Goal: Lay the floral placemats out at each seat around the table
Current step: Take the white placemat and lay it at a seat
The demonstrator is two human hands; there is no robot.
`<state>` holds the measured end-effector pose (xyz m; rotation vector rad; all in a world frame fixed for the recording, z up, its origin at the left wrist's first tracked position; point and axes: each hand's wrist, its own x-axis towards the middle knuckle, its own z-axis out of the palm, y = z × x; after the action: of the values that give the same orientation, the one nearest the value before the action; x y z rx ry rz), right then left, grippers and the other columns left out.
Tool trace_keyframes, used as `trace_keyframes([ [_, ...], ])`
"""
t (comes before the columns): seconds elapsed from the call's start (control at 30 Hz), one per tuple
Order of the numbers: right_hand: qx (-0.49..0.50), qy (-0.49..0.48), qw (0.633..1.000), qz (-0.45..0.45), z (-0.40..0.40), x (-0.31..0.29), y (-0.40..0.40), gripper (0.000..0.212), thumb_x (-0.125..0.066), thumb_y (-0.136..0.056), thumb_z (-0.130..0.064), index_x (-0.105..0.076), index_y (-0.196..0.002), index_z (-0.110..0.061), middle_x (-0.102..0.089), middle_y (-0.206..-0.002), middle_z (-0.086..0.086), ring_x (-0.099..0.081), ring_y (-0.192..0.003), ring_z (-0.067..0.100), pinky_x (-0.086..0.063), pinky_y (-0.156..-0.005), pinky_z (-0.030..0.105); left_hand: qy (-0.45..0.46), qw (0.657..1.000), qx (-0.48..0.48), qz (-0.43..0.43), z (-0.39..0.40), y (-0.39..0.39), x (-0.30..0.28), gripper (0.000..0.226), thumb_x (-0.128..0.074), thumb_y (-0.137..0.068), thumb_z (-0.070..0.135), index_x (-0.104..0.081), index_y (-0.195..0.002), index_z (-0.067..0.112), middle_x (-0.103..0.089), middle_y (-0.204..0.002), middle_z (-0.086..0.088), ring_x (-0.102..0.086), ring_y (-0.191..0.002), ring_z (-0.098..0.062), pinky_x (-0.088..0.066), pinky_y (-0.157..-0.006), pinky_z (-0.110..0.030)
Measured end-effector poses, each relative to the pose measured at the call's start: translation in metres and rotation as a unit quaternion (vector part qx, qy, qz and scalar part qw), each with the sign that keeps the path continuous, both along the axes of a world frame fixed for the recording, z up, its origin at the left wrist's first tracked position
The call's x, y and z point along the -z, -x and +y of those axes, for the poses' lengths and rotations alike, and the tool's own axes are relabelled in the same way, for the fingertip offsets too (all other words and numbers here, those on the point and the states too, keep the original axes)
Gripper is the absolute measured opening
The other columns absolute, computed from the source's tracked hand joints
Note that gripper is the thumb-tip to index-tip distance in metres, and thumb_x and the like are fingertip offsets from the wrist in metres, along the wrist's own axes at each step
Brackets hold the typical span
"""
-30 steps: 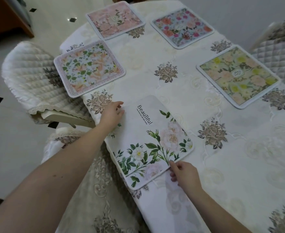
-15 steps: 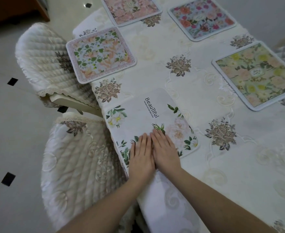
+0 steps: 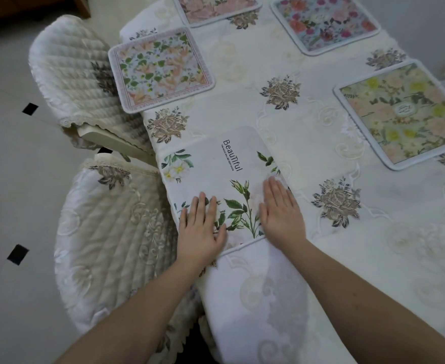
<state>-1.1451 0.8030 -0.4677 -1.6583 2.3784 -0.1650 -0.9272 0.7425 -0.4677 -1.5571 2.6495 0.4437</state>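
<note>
White placemat (image 3: 224,177) flat on table (image 3: 321,258), left hand (image 3: 200,229) and right hand (image 3: 281,214) pressing it, grip released, palms flat

Single head-worn wide-angle view, looking forward and steeply down, close above the table (image 3: 308,132) edge, both forearms entering from below
</note>
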Motion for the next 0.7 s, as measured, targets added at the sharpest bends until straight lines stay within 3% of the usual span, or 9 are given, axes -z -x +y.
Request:
trace_keyframes([
  [0.2, -0.003, -0.023, 1.0, 0.002, 0.007, -0.002, 0.028, 0.057, -0.013, -0.105, -0.037, -0.005, -0.157, -0.013, -0.003, -0.166, 0.001, 0.001, -0.152, 0.012, 0.002, -0.122, 0.031, -0.007, 0.999, -0.041, -0.019, -0.016, -0.033, -0.001, 0.076, -0.013, -0.096, 0.059, 0.002, -0.159, 0.02, 0.008, -0.165, 0.003, 0.005, -0.153, -0.015, -0.001, -0.124, -0.038],
  [0.33, 0.013, 0.025, 0.999, 0.025, -0.002, -0.012, 0.014, 0.056, -0.021, -0.103, -0.029, -0.03, -0.152, -0.005, -0.029, -0.16, 0.011, -0.024, -0.149, 0.022, -0.006, -0.121, 0.035, 0.023, 0.998, -0.038, -0.037, -0.037, -0.04, -0.01, 0.07, -0.01, -0.098, 0.052, -0.006, -0.159, 0.018, -0.002, -0.167, 0.0, 0.0, -0.153, -0.016, -0.004, -0.124, -0.041],
  [0.47, -0.048, 0.074, 0.996, -0.016, -0.03, -0.017, -0.031, 0.051, -0.04, -0.101, -0.019, -0.035, -0.15, -0.004, -0.037, -0.156, 0.012, -0.033, -0.145, 0.024, -0.012, -0.12, 0.035, 0.039, 0.997, -0.059, 0.011, -0.035, -0.014, -0.02, 0.063, -0.015, -0.1, 0.039, -0.021, -0.157, 0.012, -0.017, -0.165, -0.006, -0.012, -0.153, -0.022, -0.009, -0.123, -0.044],
  [0.53, -0.086, 0.074, 0.993, -0.04, -0.049, -0.016, -0.056, 0.056, -0.04, -0.1, -0.018, -0.028, -0.153, -0.005, -0.031, -0.159, 0.01, -0.028, -0.147, 0.022, -0.009, -0.12, 0.032, 0.033, 0.996, -0.077, 0.037, -0.027, 0.005, -0.019, 0.059, -0.018, -0.102, 0.035, -0.026, -0.156, 0.012, -0.021, -0.164, -0.006, -0.016, -0.152, -0.023, -0.011, -0.123, -0.045],
  [0.63, -0.15, 0.039, 0.987, -0.047, -0.072, -0.008, -0.076, 0.062, -0.034, -0.099, -0.018, -0.012, -0.156, -0.009, -0.015, -0.164, 0.006, -0.013, -0.151, 0.017, -0.003, -0.121, 0.031, 0.004, 0.992, -0.122, 0.03, -0.017, 0.014, -0.006, 0.055, -0.027, -0.106, 0.03, -0.016, -0.158, 0.016, -0.011, -0.166, -0.002, -0.007, -0.153, -0.023, -0.004, -0.124, -0.045],
  [0.7, -0.194, 0.015, 0.98, -0.035, -0.083, -0.002, -0.078, 0.06, -0.032, -0.1, -0.02, -0.012, -0.156, -0.01, -0.014, -0.165, 0.005, -0.011, -0.152, 0.017, -0.004, -0.122, 0.032, -0.005, 0.988, -0.153, 0.03, -0.017, 0.009, -0.001, 0.057, -0.028, -0.106, 0.035, -0.01, -0.158, 0.019, -0.004, -0.165, 0.002, -0.002, -0.154, -0.021, 0.002, -0.123, -0.044],
])
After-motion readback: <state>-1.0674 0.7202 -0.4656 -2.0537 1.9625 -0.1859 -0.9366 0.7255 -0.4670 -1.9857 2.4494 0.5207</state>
